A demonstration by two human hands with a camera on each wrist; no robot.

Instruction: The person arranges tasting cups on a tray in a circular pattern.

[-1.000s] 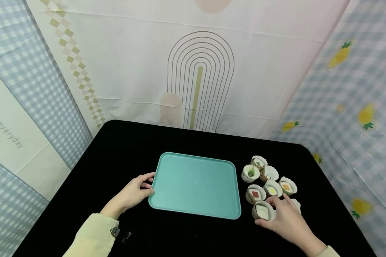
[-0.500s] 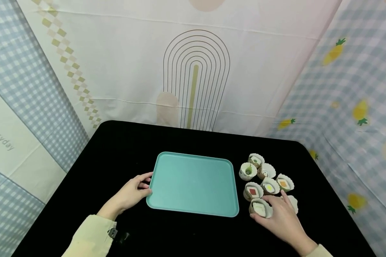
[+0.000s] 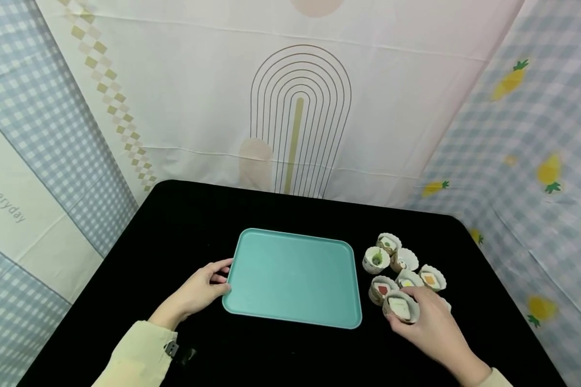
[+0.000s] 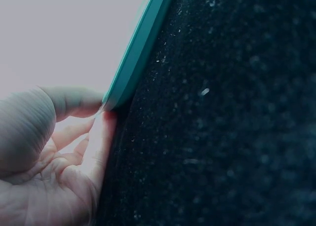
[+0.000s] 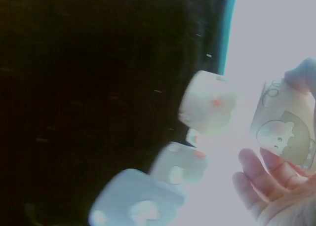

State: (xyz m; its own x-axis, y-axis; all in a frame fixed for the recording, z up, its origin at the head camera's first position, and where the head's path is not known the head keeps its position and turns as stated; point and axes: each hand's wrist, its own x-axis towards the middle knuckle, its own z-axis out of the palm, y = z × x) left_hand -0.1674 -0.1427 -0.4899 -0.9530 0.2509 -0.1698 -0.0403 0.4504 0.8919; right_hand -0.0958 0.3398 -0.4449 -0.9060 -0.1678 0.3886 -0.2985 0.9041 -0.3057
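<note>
In the head view my right hand [image 3: 431, 325] holds a paper baking cup [image 3: 416, 310] with a pale, whitish block in it, thumb on the near side and fingers behind. The right wrist view shows this cup's cartoon-printed wall [image 5: 284, 132] between thumb and fingers. In the head view the cup overlaps a neighbouring cup with a red square [image 3: 383, 290]. My left hand [image 3: 198, 290] touches the left edge of a teal tray [image 3: 290, 279], thumb and index finger apart along it. Up close in the left wrist view, the thumb tip meets the tray's rim [image 4: 136, 53].
More paper cups stand clustered right of the tray, including one with an orange square [image 3: 430, 280], one with green sprigs [image 3: 376, 259] and one with a yellow patch [image 3: 409, 280]. A black table [image 3: 271, 355] carries everything. A patterned curtain [image 3: 198, 97] hangs behind.
The held cup has shifted slightly right and up, and now overlaps the red-square cup more. My left hand and the tray keep their places relative to each other.
</note>
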